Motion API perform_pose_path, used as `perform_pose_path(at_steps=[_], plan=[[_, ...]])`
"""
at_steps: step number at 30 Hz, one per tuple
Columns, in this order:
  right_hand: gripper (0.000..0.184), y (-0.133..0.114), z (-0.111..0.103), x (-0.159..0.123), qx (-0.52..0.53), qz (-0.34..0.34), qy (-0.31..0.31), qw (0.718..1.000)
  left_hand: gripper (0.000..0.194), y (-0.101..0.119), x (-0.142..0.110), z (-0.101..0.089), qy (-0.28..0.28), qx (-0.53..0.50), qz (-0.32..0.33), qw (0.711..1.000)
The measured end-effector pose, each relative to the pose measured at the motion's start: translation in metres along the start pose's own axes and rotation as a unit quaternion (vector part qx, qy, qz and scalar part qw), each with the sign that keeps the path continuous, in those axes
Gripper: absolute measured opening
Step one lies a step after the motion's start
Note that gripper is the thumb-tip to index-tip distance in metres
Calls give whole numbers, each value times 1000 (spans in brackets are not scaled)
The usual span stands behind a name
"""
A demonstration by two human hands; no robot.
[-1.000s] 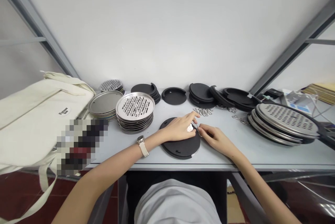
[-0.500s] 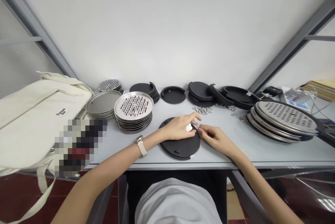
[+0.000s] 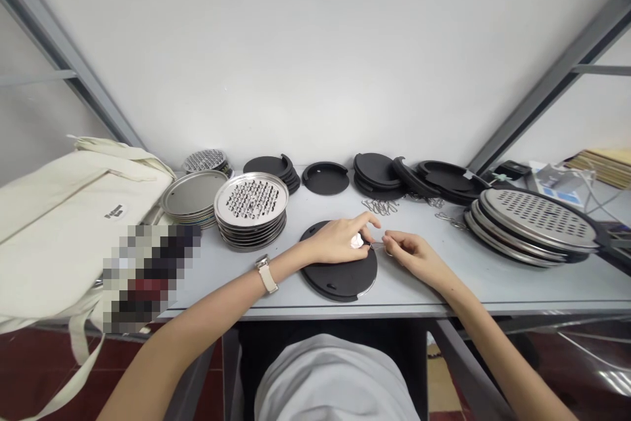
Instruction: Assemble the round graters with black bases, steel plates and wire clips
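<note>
A round black disc [image 3: 340, 273] lies flat on the grey table [image 3: 444, 276] near its front edge. My left hand [image 3: 340, 240] rests on the disc's far right part, fingers curled, with a small white bit at the fingertips. My right hand [image 3: 411, 251] sits just right of the disc, pinching a thin metal wire clip [image 3: 378, 246] whose tip reaches the disc's rim beside my left fingers. A watch is on my left wrist.
Stacks of perforated steel discs [image 3: 252, 207] and plain steel plates [image 3: 193, 194] stand at the left. Black discs [image 3: 377, 175] line the back wall. Loose wire clips [image 3: 382, 206] lie behind the hands. A large stack of slotted discs [image 3: 535, 225] is at right, a cream bag [image 3: 64, 211] at left.
My right hand has drawn slightly to the right, away from the disc's rim, showing the wire clip between the two hands. My left hand stays on the disc.
</note>
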State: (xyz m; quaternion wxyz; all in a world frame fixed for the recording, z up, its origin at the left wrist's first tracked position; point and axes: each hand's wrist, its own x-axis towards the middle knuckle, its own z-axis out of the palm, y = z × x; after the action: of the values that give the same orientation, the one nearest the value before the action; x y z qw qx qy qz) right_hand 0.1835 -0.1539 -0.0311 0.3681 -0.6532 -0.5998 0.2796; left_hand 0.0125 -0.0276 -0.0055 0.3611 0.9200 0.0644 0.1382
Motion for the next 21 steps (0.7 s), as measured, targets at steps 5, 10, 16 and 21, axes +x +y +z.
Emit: perform_pose_path(at_steps=[5,10,16,21], plan=[[38,-3,4,2,-31,-16,35,999,43,1,0,1,51,23,18,998],[36,-7,5,3,-58,-14,106,993,44,3,0,0,50,24,-1,998],[37,-8,8,3,-102,-57,5,993,49,5,-1,-1,46,28,-18,998],[38,-6,8,3,-111,-62,-11,992,49,3,-1,0,39,24,-24,999]])
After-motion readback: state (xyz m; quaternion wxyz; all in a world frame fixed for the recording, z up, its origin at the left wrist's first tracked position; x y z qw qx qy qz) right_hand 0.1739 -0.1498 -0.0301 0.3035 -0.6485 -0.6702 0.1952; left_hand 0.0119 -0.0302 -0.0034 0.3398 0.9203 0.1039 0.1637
